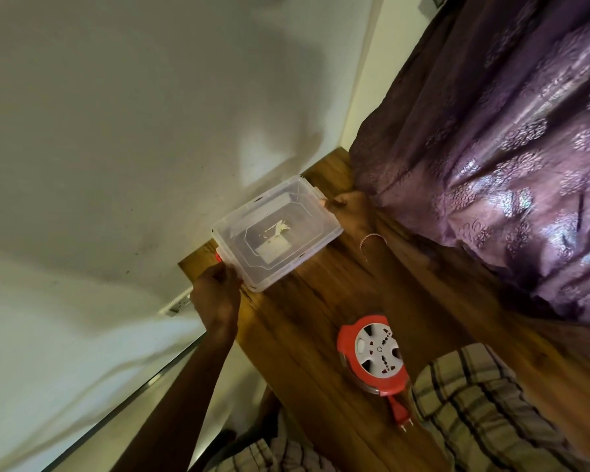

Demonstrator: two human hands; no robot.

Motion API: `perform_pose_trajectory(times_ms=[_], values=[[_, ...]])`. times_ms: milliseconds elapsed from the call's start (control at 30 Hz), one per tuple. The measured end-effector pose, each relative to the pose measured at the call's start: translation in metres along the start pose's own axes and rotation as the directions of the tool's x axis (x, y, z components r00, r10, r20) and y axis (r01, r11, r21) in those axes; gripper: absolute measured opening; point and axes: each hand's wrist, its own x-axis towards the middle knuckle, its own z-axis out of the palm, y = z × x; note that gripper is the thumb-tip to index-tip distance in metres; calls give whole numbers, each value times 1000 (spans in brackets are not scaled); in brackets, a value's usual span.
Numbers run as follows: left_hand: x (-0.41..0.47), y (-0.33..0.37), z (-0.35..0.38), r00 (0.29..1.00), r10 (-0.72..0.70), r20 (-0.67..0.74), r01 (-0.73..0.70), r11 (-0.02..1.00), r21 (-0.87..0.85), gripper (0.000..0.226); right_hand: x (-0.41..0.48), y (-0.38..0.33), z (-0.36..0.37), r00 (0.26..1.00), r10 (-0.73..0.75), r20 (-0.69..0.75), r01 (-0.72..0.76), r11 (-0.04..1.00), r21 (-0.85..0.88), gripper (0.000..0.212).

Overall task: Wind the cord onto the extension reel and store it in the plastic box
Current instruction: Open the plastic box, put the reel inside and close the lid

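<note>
The left hand point(215, 294) has its fingers curled round the near short end of the plastic box point(297, 258), beside a red latch point(218, 257). The right hand point(348, 206), with a bracelet point(372, 238) at the wrist, grips the opposite short end with curled fingers. The box is clear and sits at the far corner of the wooden counter point(314, 318), against the wall point(116, 131). The extension reel point(373, 352) lies flat on the counter, well apart from the box, with its red plug point(401, 415) projecting from the near edge. A purple curtain point(508, 148) hangs to the right.
</note>
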Motion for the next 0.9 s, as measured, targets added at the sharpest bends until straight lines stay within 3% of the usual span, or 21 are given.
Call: perform_pose_trajectory(times_ms=[100, 267, 467, 900], values=[[3, 0, -2, 997, -79, 25, 80, 996, -49, 21, 3, -2, -4, 998, 52, 26, -53, 997, 47, 28], [6, -6, -5, 971, -231, 56, 237, 949, -207, 14, 5, 0, -9, 975, 202, 93, -214, 965, 152, 39], [5, -7, -9, 960, -255, 113, 277, 916, -291, 20, 5, 3, -14, 930, 324, 173, -361, 893, 269, 46], [10, -1, -7, 936, -337, 104, 352, 909, -222, 27, 7, -6, -16, 925, 344, 163, -374, 899, 226, 44]])
